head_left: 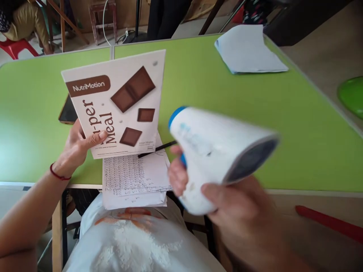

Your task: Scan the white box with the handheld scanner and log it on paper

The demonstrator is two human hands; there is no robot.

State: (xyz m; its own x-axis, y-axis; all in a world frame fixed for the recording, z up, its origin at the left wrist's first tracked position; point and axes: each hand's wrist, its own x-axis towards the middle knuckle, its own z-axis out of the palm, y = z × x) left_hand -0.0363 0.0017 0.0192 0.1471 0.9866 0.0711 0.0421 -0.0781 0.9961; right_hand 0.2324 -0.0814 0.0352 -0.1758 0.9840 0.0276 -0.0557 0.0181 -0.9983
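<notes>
In my left hand (85, 141) is a white, flat NutriMotion meal box (136, 130) with brown chocolate pieces printed on it. My thumb lies across its front, with the other fingers behind; the box is tilted above the table. My right hand (227, 204) is wrapped round the grip of a white and blue infrared thermometer gun (215, 143), slightly blurred. Its blue end points left toward the box, and a dark oval face is turned toward me. Beneath the box, handwritten sheets (133, 173) overhang the table's near edge, with a black pen (155, 149) on them.
The green table (193, 75) spans the view. A phone (67, 111) lies partly behind the box. Folded papers (249, 49) rest at the far right. Beyond the table are a seated person (28, 22), a wooden stool (103, 20) and a green round object (351, 96).
</notes>
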